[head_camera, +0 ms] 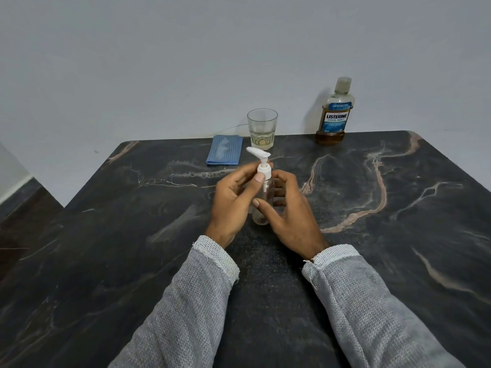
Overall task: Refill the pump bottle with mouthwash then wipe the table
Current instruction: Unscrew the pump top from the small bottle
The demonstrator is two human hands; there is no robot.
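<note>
A clear pump bottle (261,213) with a white pump head (261,158) stands upright on the dark marble table (372,261), at its middle. My left hand (233,200) pinches the white collar of the pump between thumb and fingers. My right hand (289,211) curls round the bottle's clear body from the right. The mouthwash bottle (335,112), capped and holding amber liquid, stands at the far edge on the right. A folded blue cloth (225,153) lies at the far edge, left of a glass.
A drinking glass (262,128) with a little pale liquid stands at the far edge between the cloth and the mouthwash bottle. A grey wall runs behind the table. The floor drops away past the table's left edge.
</note>
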